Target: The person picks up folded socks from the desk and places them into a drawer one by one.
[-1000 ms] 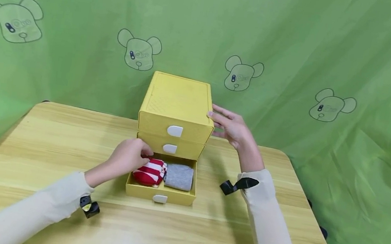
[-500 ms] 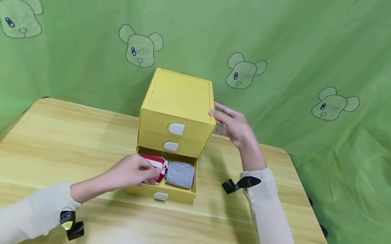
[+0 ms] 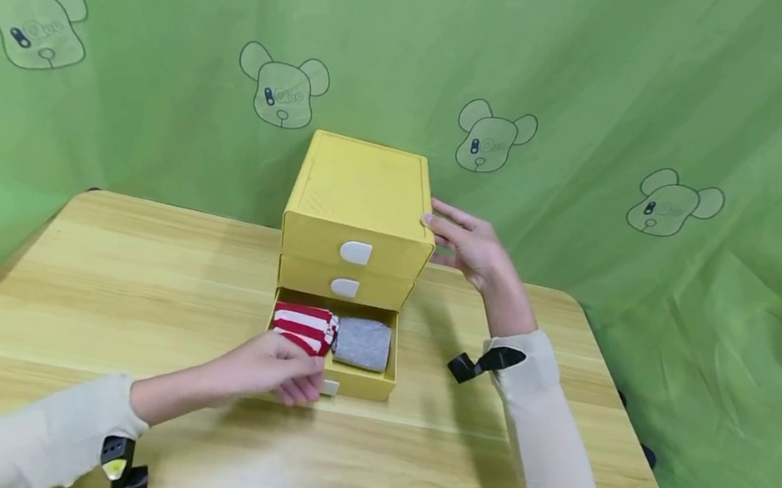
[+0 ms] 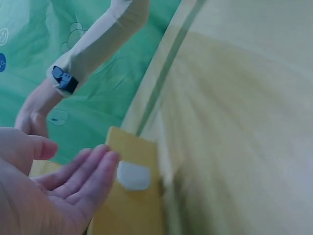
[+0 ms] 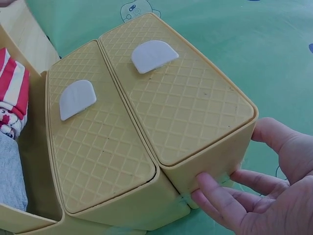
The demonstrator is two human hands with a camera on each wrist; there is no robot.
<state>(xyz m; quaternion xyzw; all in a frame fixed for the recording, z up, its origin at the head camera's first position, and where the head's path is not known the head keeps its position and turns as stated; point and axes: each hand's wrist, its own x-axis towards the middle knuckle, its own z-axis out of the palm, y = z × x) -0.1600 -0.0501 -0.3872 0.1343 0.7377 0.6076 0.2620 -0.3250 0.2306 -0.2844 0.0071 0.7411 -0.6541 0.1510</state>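
A yellow drawer cabinet (image 3: 361, 189) stands on the table with its bottom drawer (image 3: 370, 384) pulled out. Inside that drawer lie a folded red-and-white striped cloth (image 3: 303, 322) and, to its right, a folded grey cloth (image 3: 363, 343). My left hand (image 3: 274, 368) is at the left part of the drawer front, overlapping it in the head view. In the left wrist view its fingers extend beside the white drawer tab (image 4: 133, 175), holding nothing. My right hand (image 3: 472, 248) rests against the cabinet's right side, fingers (image 5: 220, 198) spread on the side wall and thumb at the top edge.
The upper two drawers are closed, each with a white tab (image 3: 355, 252). The wooden table (image 3: 129, 272) extends around the cabinet. A green curtain (image 3: 407, 35) with bear-face drawings hangs behind. Both wrists carry small black cameras.
My left hand has moved from over the striped cloth inside the drawer forward and down to the drawer front, uncovering the cloth. My right hand has stayed at the cabinet's side.
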